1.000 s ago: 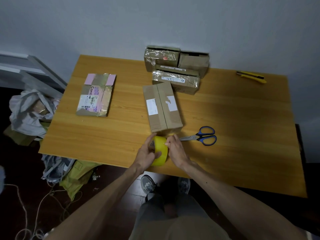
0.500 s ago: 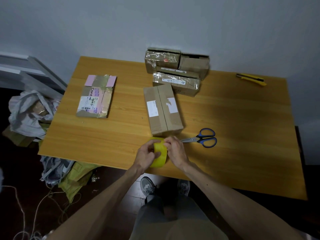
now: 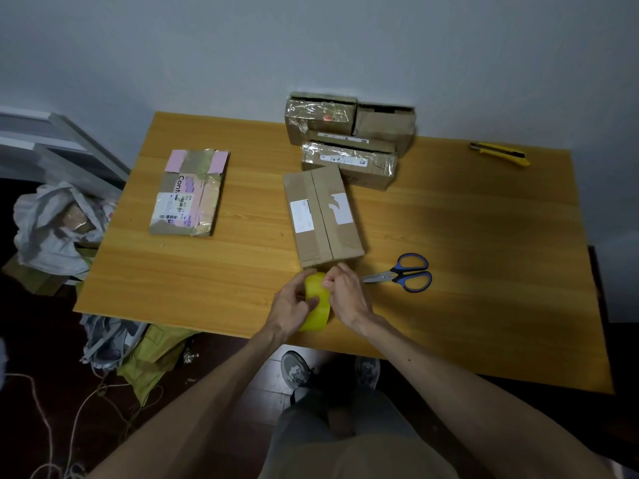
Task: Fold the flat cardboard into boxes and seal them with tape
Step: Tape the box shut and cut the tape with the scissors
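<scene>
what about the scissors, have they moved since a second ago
No. The scissors still lie just right of the brown box's near corner, blades pointing left, as before.

The round roll of translucent yellow tape (image 3: 318, 318) is bright lemon against the rectangular wooden table (image 3: 484, 271), which is honey-orange with fine streaked grain. The closed brown cardboard box (image 3: 323, 233) bears two white labels. The flattened cardboard parcel (image 3: 190, 193) shows pink patches and a white barcode label, and is tan elsewhere. The steel scissors (image 3: 401, 273) have blue-and-black handles; the slim utility knife (image 3: 499, 154) is yellow and black.
</scene>
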